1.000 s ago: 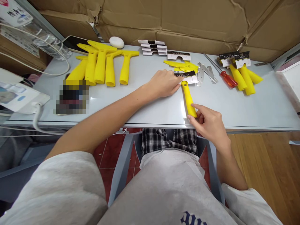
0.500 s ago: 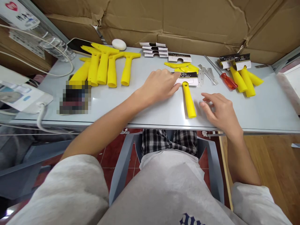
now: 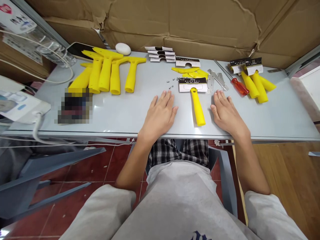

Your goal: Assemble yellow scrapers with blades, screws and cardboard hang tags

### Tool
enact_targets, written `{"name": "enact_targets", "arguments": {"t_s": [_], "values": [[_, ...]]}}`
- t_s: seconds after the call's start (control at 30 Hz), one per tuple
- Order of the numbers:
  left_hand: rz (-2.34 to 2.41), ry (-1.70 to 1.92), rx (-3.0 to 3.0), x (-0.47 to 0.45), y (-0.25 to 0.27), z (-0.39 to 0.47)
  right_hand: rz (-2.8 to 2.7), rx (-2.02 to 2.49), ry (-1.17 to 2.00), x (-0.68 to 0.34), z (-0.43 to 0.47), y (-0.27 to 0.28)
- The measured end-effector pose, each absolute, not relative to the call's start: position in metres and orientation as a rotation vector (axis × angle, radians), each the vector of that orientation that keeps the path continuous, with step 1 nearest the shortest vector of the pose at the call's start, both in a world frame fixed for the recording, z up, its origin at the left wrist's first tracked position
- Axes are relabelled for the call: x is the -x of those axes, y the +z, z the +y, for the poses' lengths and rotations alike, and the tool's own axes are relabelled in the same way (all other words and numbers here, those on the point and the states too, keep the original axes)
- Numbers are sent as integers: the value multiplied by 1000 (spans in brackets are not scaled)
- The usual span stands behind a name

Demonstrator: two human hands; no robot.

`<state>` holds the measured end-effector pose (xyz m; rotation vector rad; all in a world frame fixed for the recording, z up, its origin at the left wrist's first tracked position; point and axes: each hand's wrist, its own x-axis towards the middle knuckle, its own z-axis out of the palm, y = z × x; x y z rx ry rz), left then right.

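Note:
Both hands rest flat on the desk, palms down, one on each side of a yellow-handled scraper [image 3: 198, 108]. A black and white card sleeve [image 3: 193, 87] covers the scraper's head. My left hand [image 3: 161, 115] lies to its left, fingers stretched out, touching only the desktop. To its right is my right hand [image 3: 227, 111], also open and holding nothing. Small screws [image 3: 170, 87] are scattered beyond my left fingertips. Behind the sleeve are loose yellow plastic pieces [image 3: 187, 70], with thin metal blades [image 3: 218, 80] beside them.
Several yellow scraper handles [image 3: 106, 73] stand in a group at the left. Folded card sleeves [image 3: 161, 54] are stacked at the back. On the right lie a red screwdriver [image 3: 240, 87] and sleeved scrapers [image 3: 258, 86]. Cardboard [image 3: 200, 26] walls off the desk's back.
My left hand has let go of the card sleeve and drawn back to the left, flat on the desk. My right hand has flattened with its fingers straightened. The scraper stays in place.

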<state>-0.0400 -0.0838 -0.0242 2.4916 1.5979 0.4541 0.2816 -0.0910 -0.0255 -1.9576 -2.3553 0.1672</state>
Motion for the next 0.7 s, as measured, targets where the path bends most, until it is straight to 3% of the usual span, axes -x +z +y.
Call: {"name": "enact_targets", "arguments": {"t_s": [0.7], "values": [[1652, 293, -2456, 37, -18, -86, -2403, 2047, 133, -273, -94, -23]]}}
